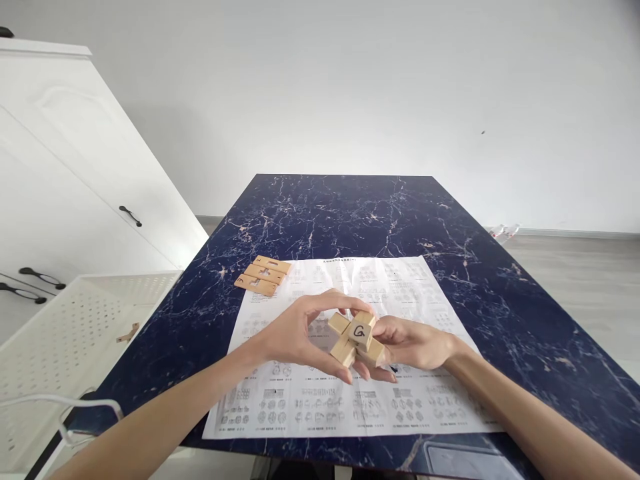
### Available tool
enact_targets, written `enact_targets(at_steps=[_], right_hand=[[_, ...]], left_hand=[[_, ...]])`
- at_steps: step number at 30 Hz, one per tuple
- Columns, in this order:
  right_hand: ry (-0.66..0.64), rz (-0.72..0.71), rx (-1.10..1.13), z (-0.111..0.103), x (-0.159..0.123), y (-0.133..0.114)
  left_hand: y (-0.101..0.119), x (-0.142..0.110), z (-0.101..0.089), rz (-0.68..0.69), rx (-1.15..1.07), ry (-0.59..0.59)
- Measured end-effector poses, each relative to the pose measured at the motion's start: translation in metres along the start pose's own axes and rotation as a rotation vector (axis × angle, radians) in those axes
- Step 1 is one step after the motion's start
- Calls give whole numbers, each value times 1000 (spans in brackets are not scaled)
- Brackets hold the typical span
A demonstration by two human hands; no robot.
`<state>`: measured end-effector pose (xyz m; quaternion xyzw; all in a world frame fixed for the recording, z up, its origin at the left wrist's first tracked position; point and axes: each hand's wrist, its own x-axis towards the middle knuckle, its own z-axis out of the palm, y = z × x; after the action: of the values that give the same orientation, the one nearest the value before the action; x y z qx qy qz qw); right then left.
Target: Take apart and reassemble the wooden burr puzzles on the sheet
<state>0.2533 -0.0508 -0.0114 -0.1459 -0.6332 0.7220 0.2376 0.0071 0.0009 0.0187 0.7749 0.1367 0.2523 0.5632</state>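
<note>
Between my two hands is a wooden burr puzzle (345,347) of interlocked light bars, held above a printed sheet. One bar end facing me carries a black letter that looks like a G. My left hand (305,333) grips it from the left, thumb at the lower bar and fingers curled over the top. From the right, my right hand (413,343) pinches it, with some fingers passing underneath. Parts of the fingers behind the puzzle are hidden. Under the hands, the white paper sheet (270,407) shows rows of small printed diagrams, too fine to read.
Flat wooden plates (263,275) with cut-out slots lie at the sheet's upper left corner. The dark blue marbled table (340,213) reaches toward the wall. Left of it stand a white perforated basket (75,320) with a small wooden piece (128,333) inside, and a white cabinet (85,153).
</note>
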Motion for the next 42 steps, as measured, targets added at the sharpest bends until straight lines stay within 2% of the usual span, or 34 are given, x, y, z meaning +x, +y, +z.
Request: enact_targets(at_steps=[8, 14, 20, 25, 27, 29, 30, 32, 34, 37, 40, 42], right_hand=[[169, 2, -91, 2, -3, -4], [128, 12, -96, -2, -3, 1], [202, 22, -92, -7, -4, 11], [175, 4, -54, -9, -2, 11], [188, -4, -56, -9, -2, 10], [219, -13, -70, -10, -3, 9], [236, -18, -78, -11, -3, 9], [278, -49, -86, -13, -4, 10], [316, -82, -83, -14, -4, 11], [357, -99, -80, -14, -4, 10], [382, -85, -89, -12, -3, 8], [410, -71, -102, -11, -2, 7]], left_hand=[[-1, 1, -1, 86, 77, 91], [-3, 1, 1, 102, 82, 70], [-4, 0, 0, 88, 62, 120], [-7, -1, 0, 85, 9, 129], [-8, 0, -2, 70, -54, 182], [-9, 1, -6, 30, -89, 309], [-9, 2, -9, -5, -58, 399], [-10, 3, -15, -104, 145, 571], [-15, 3, -20, -195, 449, 649], [-29, 2, -22, -203, 772, 560], [-43, 1, -19, -171, 889, 471], [-46, 1, -17, -143, 905, 473]])
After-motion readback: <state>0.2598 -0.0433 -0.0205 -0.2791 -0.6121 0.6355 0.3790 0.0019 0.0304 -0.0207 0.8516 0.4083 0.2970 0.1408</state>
